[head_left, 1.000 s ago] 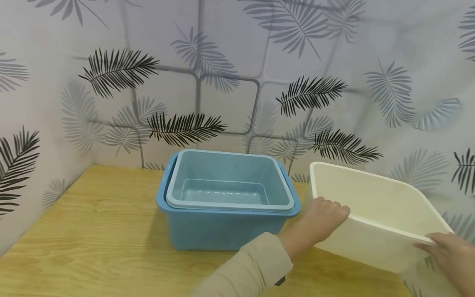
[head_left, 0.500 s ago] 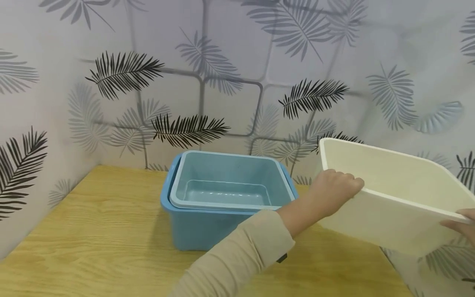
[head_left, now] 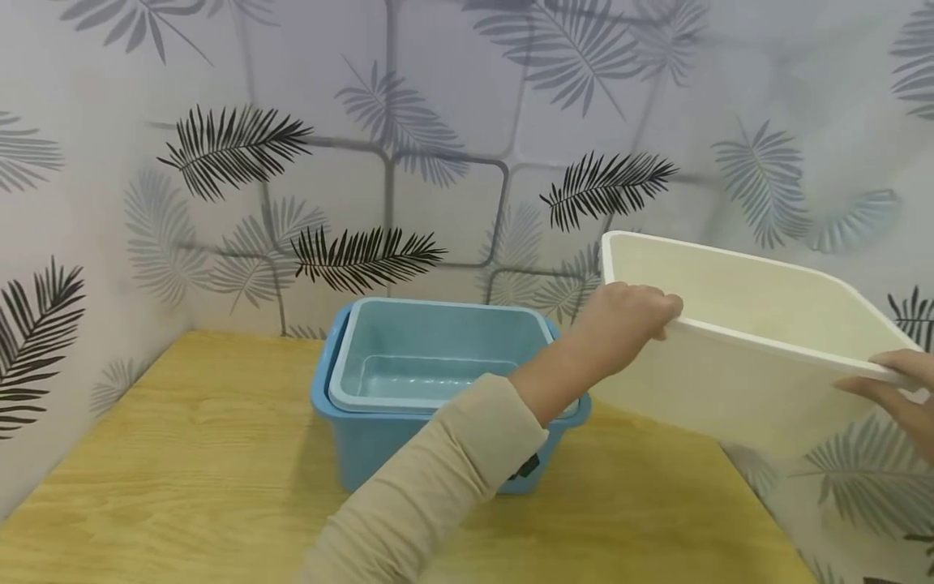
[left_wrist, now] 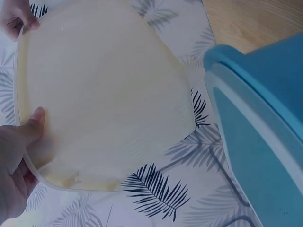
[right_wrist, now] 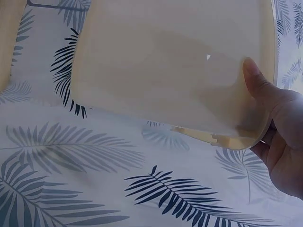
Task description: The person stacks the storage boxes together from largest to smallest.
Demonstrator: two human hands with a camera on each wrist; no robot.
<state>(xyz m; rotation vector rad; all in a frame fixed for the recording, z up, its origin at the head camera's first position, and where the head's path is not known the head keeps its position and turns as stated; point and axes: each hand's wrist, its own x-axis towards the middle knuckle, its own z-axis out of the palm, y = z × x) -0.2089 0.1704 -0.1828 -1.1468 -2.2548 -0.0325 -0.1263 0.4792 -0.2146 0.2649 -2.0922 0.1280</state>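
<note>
A cream plastic storage bin point(head_left: 730, 389) hangs tilted in the air at the right, its open side up and its right end lower. My left hand point(head_left: 620, 324) grips the near rim close to its left corner; in the left wrist view the thumb lies along the bin's side point(left_wrist: 94, 94). At the far right my right hand point(head_left: 901, 389) pinches the rim near the other corner, thumb on the wall in the right wrist view. Left of the bin, a light blue bin point(head_left: 438, 324) sits nested in a darker blue bin point(head_left: 379, 446). My left forearm partly covers both.
The blue bins stand on a wooden table point(head_left: 182, 454) whose right edge runs beneath the cream bin. Behind and to the right hangs a leaf-patterned curtain point(head_left: 452, 211), close to the bin's far side.
The cream bin has risen in both hands, first shifting right and then back left. My left forearm now covers more of the blue bins, which stay in place.
</note>
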